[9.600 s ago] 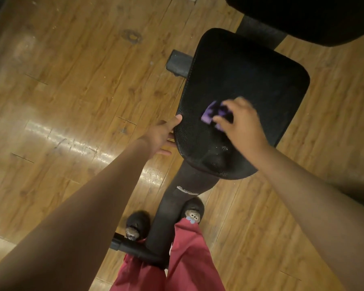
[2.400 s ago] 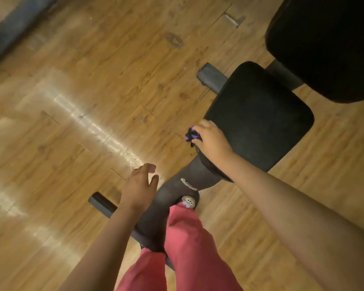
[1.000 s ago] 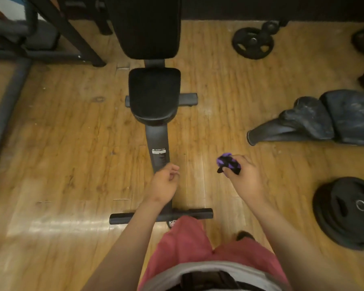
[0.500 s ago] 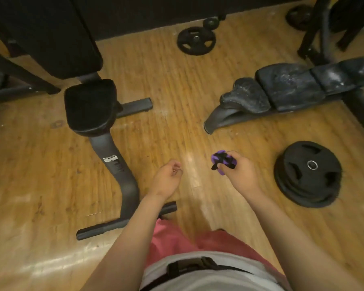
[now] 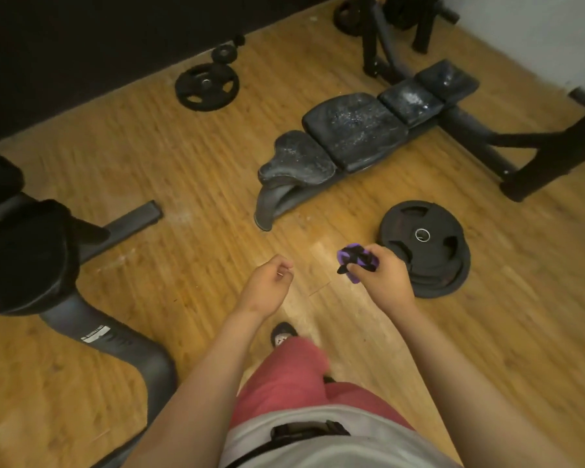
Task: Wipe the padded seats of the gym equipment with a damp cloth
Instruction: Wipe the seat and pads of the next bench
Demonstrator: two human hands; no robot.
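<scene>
Clutching a crumpled purple-black cloth (image 5: 355,261), the right hand (image 5: 387,280) hovers; left hand (image 5: 267,285) (loosely curled) holds nothing.

My only view comes from the wide-angle camera worn on the person's head, looking forward and steeply down from standing height, close over the torso (image 5: 318,445) and forearms (image 5: 213,369), with the yellow-brown wooden plank floor (image 5: 183,170) filling the frame, the black padded seat (image 5: 24,251) at left and the dark wall (image 5: 81,45) along the top.
</scene>
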